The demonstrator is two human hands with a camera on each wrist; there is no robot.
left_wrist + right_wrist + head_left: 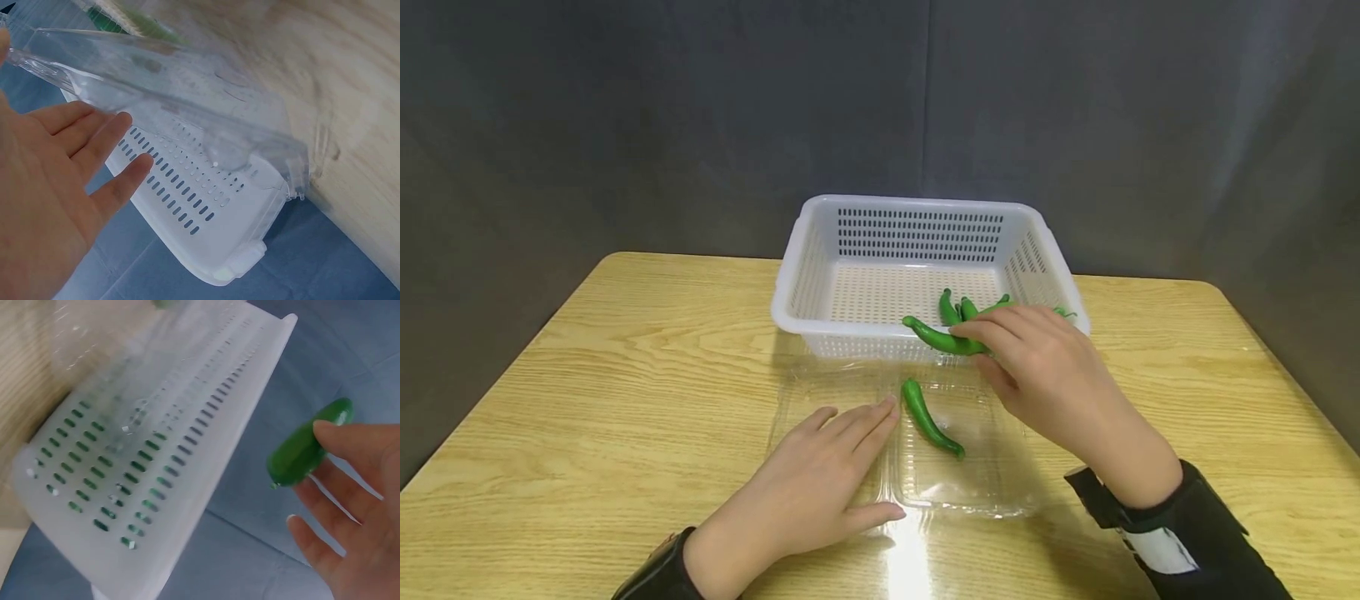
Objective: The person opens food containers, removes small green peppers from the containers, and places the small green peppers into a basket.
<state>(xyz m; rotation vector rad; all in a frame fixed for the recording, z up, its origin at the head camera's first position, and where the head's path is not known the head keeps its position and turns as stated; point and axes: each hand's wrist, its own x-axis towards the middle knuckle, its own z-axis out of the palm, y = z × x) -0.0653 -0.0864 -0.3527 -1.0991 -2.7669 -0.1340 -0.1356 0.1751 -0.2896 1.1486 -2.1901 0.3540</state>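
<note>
My right hand (1052,383) pinches a green chili pepper (940,337) between thumb and fingers, over the near rim of a white basket. In the right wrist view the same pepper (300,450) shows, with the other fingers spread below it. A clear plastic clamshell container (1000,475) lies unfolded on the table, and a second chili pepper (928,421) rests in its right half. With fingers extended, my left hand (820,475) lies over the container's left half, fingertips near the fold. In the left wrist view those fingers (103,147) are beside the clear plastic.
Behind the container stands the white perforated basket (850,329), with several green peppers (949,307) at its right side, partly hidden by my right hand. The wooden table (587,400) extends to both sides. A dark grey curtain (700,125) hangs behind it.
</note>
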